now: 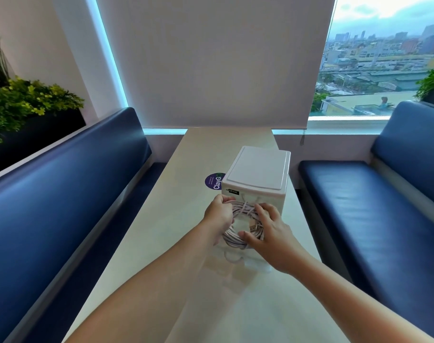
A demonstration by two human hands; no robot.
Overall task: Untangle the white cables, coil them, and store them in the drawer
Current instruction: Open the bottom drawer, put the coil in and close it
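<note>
Already the white cables are coiled into one ring: the left grip clamps its left side, the right grip its right, at the middle of the desk, just before the drawer box. Stowing it inside looks like the only step left.

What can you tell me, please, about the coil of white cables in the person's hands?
The coil of white cables is a round bundle of thin, smooth loops, with some turns wrapped across its top and a metallic plug showing at its right. It is held before the white drawer box, above the table. The left hand grips its left side; the right hand holds its right.
</note>
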